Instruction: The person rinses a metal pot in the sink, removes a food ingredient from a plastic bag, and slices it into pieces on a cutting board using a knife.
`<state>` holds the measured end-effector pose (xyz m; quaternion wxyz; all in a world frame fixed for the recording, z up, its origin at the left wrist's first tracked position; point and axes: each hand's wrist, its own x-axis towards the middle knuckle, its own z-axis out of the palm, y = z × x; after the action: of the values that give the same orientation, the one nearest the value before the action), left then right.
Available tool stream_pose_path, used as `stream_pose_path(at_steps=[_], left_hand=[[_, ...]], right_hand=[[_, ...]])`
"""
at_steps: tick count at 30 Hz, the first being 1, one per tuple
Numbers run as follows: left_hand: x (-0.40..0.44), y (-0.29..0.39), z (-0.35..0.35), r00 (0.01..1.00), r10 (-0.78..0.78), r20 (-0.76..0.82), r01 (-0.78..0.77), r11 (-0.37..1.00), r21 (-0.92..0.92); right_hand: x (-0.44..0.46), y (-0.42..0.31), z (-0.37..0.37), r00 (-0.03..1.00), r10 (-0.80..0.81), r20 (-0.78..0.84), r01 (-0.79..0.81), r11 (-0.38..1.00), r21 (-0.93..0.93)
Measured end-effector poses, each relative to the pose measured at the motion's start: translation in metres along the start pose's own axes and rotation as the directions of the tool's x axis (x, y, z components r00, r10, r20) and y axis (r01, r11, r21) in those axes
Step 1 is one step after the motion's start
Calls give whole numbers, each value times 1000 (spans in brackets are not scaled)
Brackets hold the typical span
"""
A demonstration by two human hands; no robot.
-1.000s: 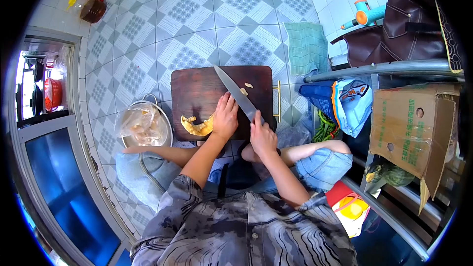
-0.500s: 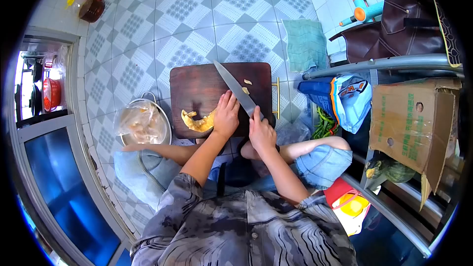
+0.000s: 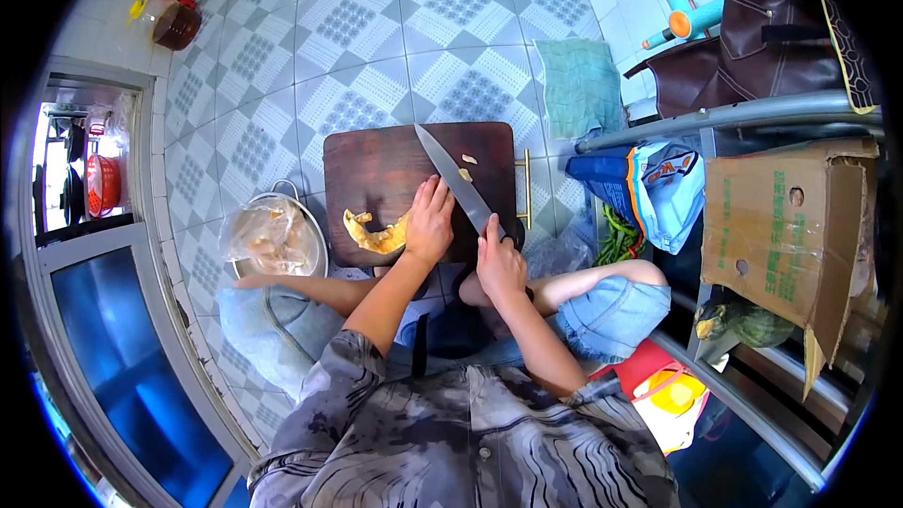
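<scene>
A large kitchen knife (image 3: 453,170) is gripped at its handle by my right hand (image 3: 500,265), its blade slanting up and left over the dark wooden cutting board (image 3: 370,163). My left hand (image 3: 430,226) rests on the right end of a curved, pale yellow piece of food (image 3: 374,235), covering that end. Its fingers are close together and reach to the blade's left side. What lies under the palm is hidden. Small yellow scraps (image 3: 466,175) lie on the board to the right of the blade.
A metal pot holding a plastic bag (image 3: 273,235) stands left of the board. On the right, a metal rack (image 3: 734,118) carries a cardboard box (image 3: 767,216), a blue-white bag (image 3: 649,193) and a dark green squash (image 3: 752,323). Green peppers (image 3: 619,237) lie near my right knee.
The view has shifted slightly. Both hands, the knife and the yellow piece keep nearly the same places on the board.
</scene>
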<state>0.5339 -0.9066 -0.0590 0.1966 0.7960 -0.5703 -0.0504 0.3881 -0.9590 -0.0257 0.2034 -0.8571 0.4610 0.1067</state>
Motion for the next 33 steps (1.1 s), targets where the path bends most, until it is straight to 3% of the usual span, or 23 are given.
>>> stream_pose_path(at_steps=[11, 16, 20, 23, 28, 30, 33], left_hand=[[3, 2, 2, 997, -14, -71, 10, 998, -59], [4, 2, 2, 999, -5, -39, 5, 1000, -6], [3, -1, 5, 997, 8, -79, -11, 999, -36], [3, -3, 6, 996, 20, -82, -25, 998, -60], [3, 3, 2, 1000, -3, -23, 3, 1000, -4], [2, 2, 5, 999, -4, -37, 4, 1000, -6], [2, 4, 5, 999, -14, -34, 13, 1000, -8]], right_hand=[[31, -13, -3, 984, -135, -113, 135, 991, -3], [0, 7, -5, 998, -53, -32, 52, 998, -36], [44, -24, 1, 989, -102, -111, 107, 993, 46], [53, -37, -5, 993, -93, -72, 98, 993, 67], [18, -4, -7, 990, -88, -106, 92, 995, 30], [9, 1, -9, 1000, -2, 29, 1, 999, 36], [30, -14, -6, 999, -37, -11, 38, 998, 47]])
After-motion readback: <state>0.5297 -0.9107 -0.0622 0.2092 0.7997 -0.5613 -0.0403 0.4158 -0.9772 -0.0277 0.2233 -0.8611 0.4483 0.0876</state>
